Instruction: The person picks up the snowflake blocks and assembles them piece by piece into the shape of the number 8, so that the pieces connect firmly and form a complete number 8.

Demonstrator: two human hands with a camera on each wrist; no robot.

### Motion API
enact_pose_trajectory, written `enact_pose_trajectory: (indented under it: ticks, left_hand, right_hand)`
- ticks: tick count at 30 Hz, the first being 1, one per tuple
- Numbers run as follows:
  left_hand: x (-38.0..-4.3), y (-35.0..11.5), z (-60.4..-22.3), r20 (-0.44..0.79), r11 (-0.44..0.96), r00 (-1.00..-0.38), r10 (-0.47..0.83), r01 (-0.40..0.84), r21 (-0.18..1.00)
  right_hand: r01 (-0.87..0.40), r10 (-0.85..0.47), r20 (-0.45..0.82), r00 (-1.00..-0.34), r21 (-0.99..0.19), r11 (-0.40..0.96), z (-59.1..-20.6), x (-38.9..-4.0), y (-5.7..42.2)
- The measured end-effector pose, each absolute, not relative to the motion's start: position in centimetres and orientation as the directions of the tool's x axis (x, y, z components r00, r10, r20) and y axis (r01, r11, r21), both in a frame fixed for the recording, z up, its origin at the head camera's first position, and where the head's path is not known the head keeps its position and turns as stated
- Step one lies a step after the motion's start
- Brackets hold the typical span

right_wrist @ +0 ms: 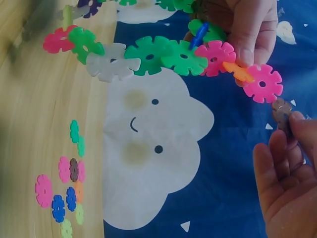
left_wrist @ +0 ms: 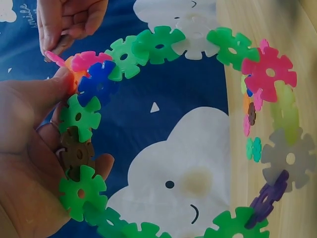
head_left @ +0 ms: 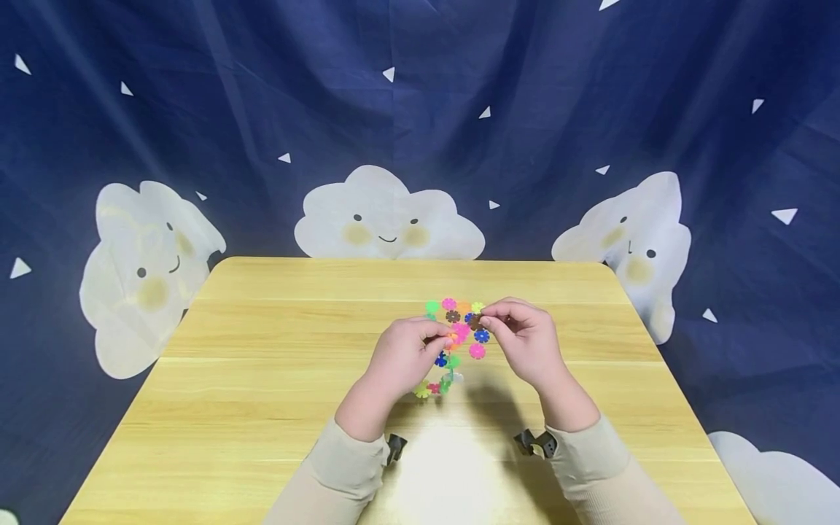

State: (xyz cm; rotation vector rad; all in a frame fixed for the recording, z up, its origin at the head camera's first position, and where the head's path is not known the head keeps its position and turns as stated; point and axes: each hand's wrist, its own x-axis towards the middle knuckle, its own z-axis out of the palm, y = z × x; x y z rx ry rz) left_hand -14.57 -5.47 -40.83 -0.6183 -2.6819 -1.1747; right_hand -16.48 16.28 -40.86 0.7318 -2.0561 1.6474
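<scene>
My left hand [head_left: 405, 357] pinches an orange flower-shaped disc [right_wrist: 238, 72] between thumb and fingers. That disc belongs to a ring of notched plastic discs slotted together, among them a white disc [right_wrist: 113, 62], a blue disc [left_wrist: 99, 84] and a purple disc [left_wrist: 268, 198]. Beyond the orange disc sticks out a pink disc [right_wrist: 263, 84]. A brown disc [right_wrist: 282, 115] is pinched in the fingertips of my right hand [head_left: 528, 343]. Its edge meets the pink disc's rim; whether their notches interlock I cannot tell. The ring hangs in the air above the table.
Loose discs lie on the wooden table [head_left: 262, 350] beyond the hands, including a pink disc [right_wrist: 43, 191], a blue disc [right_wrist: 58, 208] and a teal disc [right_wrist: 74, 131]. Behind the table's far edge hangs a dark blue curtain [head_left: 394, 117] with cloud faces.
</scene>
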Motion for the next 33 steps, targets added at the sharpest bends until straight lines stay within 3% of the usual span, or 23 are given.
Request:
enact_pose_trajectory:
  ticks: [8, 15, 21, 26, 29, 33]
  left_hand:
    - [-14.5, -5.4, -40.7, 0.313, 0.605, -0.899, 0.307, 0.438, 0.665]
    - [-14.6, -5.3, -40.9, 0.350, 0.598, -0.891, 0.289, 0.453, 0.661]
    - [-14.8, -5.1, -40.7, 0.278, 0.540, -0.906, 0.320, 0.415, 0.732]
    - [-15.1, -4.6, -40.6, 0.259, 0.461, -0.919, 0.297, 0.375, 0.804]
    - [-15.2, -4.4, -40.6, 0.255, 0.415, -0.937, 0.239, 0.336, 0.846]
    - [-15.5, -4.7, -40.7, 0.246, 0.315, -0.961, 0.123, 0.273, 0.909]
  right_hand:
    - [-0.665, -0.164, 0.645, -0.746, -0.713, 0.222, -41.0, -16.2, 16.0]
    - [-0.622, -0.172, 0.599, -0.782, -0.768, 0.153, -42.0, -16.3, 15.7]
    - [-0.648, -0.127, 0.635, -0.762, -0.749, 0.140, -42.2, -16.3, 15.5]
    - [-0.684, -0.171, 0.664, -0.728, -0.719, 0.122, -42.1, -16.3, 15.2]
    - [-0.630, -0.130, 0.616, -0.777, -0.762, 0.149, -42.6, -16.6, 15.6]
    - [-0.364, -0.036, 0.391, -0.920, -0.814, 0.452, -44.5, -17.9, 17.0]
